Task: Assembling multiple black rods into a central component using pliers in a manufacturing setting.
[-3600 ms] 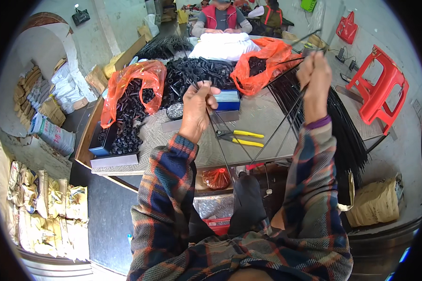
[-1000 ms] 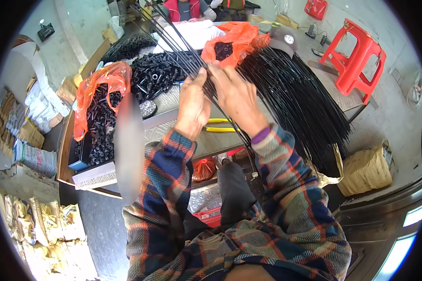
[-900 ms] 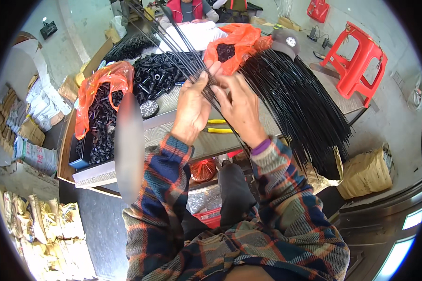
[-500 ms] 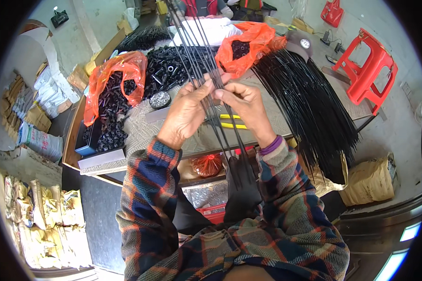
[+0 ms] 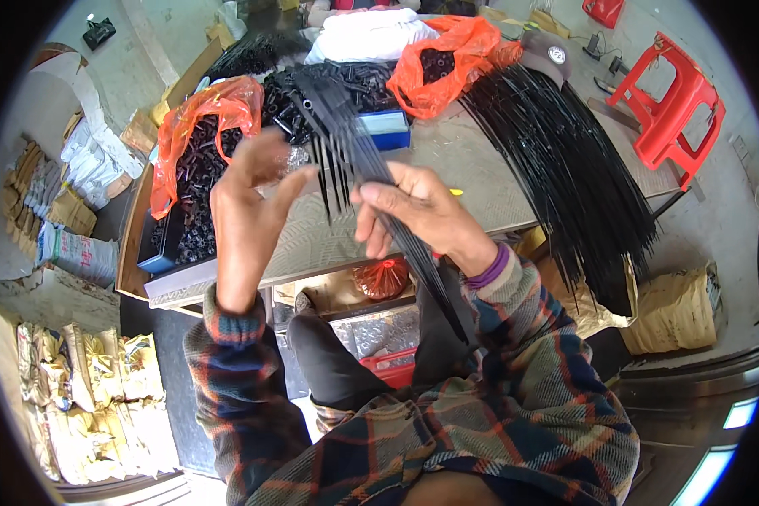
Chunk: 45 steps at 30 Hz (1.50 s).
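In my right hand is a bundle of long, thin black rods, pinched between thumb and fingers. The rods slant from the parts pile down over the table's front edge, blurred in their upper stretch. My left hand is raised to the left of them, thumb and fingers apart, with nothing seen in it; its fingertips are smeared by motion. Beyond the hands lies a heap of small black tubular parts. A blue box stands behind the rods.
A large bundle of black rods overhangs the table on the right. Red plastic bags of black parts stand left and at the back. A red stool is at far right, a person's sleeve beyond the table.
My left hand has come off the rods and moved left, its fingers spreading. The rods have swung to a steeper slant, staying in my right hand. The view has shifted slightly.
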Each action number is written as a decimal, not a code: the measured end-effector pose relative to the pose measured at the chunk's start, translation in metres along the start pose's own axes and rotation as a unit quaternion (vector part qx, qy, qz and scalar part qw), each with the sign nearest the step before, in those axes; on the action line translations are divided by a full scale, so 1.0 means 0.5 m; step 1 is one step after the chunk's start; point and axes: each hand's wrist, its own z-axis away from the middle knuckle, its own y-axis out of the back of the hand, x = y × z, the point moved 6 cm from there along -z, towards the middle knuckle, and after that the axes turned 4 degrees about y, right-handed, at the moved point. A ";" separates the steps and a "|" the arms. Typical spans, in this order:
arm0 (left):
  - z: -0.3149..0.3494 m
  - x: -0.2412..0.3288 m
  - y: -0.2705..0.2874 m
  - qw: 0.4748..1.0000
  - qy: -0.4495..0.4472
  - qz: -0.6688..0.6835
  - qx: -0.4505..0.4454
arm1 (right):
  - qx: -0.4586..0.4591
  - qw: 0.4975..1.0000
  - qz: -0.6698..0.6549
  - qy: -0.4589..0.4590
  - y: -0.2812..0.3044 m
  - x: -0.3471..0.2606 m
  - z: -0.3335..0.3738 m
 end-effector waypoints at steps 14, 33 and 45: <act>0.142 -0.287 -0.145 0.965 0.121 0.210 -0.100 | -0.117 0.989 -0.078 -0.043 -0.055 -0.020 0.055; 0.096 -0.224 -0.128 0.885 -0.169 -0.295 -0.318 | -0.130 0.978 -0.113 -0.119 -0.009 0.498 0.085; 0.126 -0.258 -0.149 0.890 -0.227 -0.332 -0.214 | -0.259 0.811 0.524 -0.034 0.015 0.237 0.062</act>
